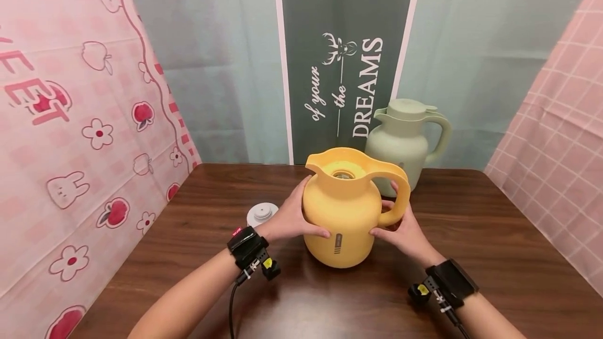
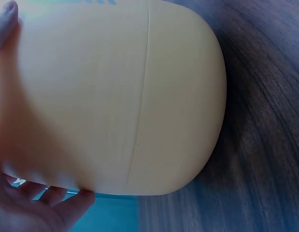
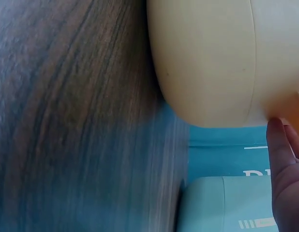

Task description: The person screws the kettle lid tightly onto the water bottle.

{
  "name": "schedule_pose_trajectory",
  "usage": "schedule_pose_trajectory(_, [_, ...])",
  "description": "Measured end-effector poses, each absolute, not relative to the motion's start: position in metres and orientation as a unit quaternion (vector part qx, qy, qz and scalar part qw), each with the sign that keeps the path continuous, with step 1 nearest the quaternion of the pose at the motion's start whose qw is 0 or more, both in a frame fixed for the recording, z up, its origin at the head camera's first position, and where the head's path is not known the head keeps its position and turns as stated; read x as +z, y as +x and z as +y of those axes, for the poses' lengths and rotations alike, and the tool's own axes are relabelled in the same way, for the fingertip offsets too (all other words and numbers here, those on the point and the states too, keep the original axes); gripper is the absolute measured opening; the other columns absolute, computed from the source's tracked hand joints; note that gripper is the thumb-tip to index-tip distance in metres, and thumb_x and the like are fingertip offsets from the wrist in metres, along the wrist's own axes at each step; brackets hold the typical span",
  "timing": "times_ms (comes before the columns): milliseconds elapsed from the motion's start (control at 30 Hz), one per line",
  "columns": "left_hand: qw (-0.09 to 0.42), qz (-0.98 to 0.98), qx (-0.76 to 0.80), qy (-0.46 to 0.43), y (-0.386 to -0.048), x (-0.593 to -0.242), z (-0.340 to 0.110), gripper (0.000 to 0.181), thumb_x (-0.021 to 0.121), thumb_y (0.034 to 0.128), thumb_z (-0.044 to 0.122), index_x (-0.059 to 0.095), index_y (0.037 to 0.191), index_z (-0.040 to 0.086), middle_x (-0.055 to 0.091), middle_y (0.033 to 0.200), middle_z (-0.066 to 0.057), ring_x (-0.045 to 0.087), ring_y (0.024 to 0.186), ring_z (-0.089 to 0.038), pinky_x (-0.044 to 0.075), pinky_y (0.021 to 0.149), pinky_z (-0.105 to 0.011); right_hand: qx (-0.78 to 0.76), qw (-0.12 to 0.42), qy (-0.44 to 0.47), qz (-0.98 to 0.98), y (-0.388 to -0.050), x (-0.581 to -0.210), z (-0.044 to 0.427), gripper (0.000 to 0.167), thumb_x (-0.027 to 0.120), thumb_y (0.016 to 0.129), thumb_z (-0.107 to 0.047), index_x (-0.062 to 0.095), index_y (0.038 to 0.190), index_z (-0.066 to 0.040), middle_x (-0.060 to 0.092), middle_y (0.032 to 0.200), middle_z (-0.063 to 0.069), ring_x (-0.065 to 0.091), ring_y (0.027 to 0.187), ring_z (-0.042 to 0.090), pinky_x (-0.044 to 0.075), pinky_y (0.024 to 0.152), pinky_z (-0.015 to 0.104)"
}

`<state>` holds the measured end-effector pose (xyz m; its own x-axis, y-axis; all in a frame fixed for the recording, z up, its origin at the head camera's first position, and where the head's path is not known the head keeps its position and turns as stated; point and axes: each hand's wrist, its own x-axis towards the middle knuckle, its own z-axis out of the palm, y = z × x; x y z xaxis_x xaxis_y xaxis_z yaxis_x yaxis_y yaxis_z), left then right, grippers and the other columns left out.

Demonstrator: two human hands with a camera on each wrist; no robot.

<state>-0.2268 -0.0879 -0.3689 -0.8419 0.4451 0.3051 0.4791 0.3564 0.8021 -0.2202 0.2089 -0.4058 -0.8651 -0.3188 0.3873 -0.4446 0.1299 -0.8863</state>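
A yellow jug [image 1: 343,213] without a lid stands upright between two hands, its spout to the left and its handle to the right. The left hand [image 1: 298,217] grips its left side, thumb across the front. On the other side, below the handle, the right hand [image 1: 401,228] holds the body with its thumb at the front. In the left wrist view the left hand [image 2: 36,205] has its fingertips along the side of the jug [image 2: 106,96]. The right wrist view shows the right hand [image 3: 288,169] touching the jug [image 3: 207,63].
A pale green jug [image 1: 400,145] with its lid on stands behind and to the right, partly hidden by the yellow one. A white round lid-like piece [image 1: 261,212] lies on the wooden table [image 1: 226,187] beside the left hand. Cloths hang at the back and sides.
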Motion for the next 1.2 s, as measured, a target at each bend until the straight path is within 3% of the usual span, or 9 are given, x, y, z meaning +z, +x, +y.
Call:
schedule_pose_trajectory(300, [0.012, -0.807, -0.526, -0.270, -0.229, -0.382, -0.089, 0.128, 0.089, 0.0578, 0.047, 0.004, 0.152, 0.029, 0.015, 0.153, 0.003, 0.027, 0.135, -0.013, 0.026, 0.109, -0.044, 0.636, 0.049, 0.274, -0.720, -0.221, -0.413, 0.205, 0.108, 0.069, 0.081, 0.009, -0.005, 0.152, -0.024, 0.043, 0.135, 0.022, 0.056, 0.109, 0.005, 0.049, 0.084, 0.022])
schedule_pose_trajectory(500, [0.021, -0.784, -0.558, -0.273, -0.230, -0.391, -0.089, 0.129, 0.088, 0.0565, 0.051, 0.003, 0.151, 0.031, 0.017, 0.152, 0.005, 0.027, 0.135, -0.012, 0.025, 0.109, -0.042, 0.645, 0.046, 0.281, -0.709, -0.223, -0.415, 0.203, 0.105, 0.068, 0.082, 0.009, -0.003, 0.152, -0.023, 0.047, 0.133, 0.011, 0.056, 0.110, 0.008, 0.049, 0.085, 0.023])
schedule_pose_trajectory(733, [0.009, -0.760, -0.588, -0.279, -0.227, -0.390, -0.088, 0.131, 0.086, 0.0560, 0.054, 0.002, 0.152, 0.023, 0.017, 0.153, 0.001, 0.028, 0.135, -0.014, 0.025, 0.109, -0.042, 0.639, 0.050, 0.281, -0.714, -0.224, -0.415, 0.203, 0.095, 0.069, 0.081, 0.008, 0.009, 0.151, -0.012, 0.051, 0.132, 0.014, 0.056, 0.111, 0.008, 0.049, 0.084, 0.023])
schedule_pose_trajectory(933, [-0.009, -0.759, -0.589, -0.276, -0.213, -0.370, -0.086, 0.132, 0.086, 0.0591, 0.050, 0.001, 0.152, 0.012, 0.015, 0.153, -0.007, 0.027, 0.135, -0.017, 0.025, 0.109, -0.040, 0.645, 0.050, 0.288, -0.706, -0.227, -0.415, 0.205, 0.084, 0.069, 0.080, 0.010, 0.018, 0.146, -0.004, 0.055, 0.127, -0.004, 0.056, 0.111, 0.009, 0.049, 0.084, 0.022])
schedule_pose_trajectory(1200, [-0.014, -0.762, -0.590, -0.267, -0.210, -0.366, -0.081, 0.133, 0.084, 0.0584, 0.054, 0.001, 0.152, 0.012, 0.017, 0.153, -0.008, 0.028, 0.135, -0.018, 0.026, 0.109, -0.040, 0.614, 0.086, 0.255, -0.742, -0.227, -0.419, 0.210, 0.050, 0.072, 0.078, 0.010, 0.042, 0.118, 0.001, 0.053, 0.108, 0.000, 0.058, 0.090, 0.008, 0.051, 0.074, 0.023])
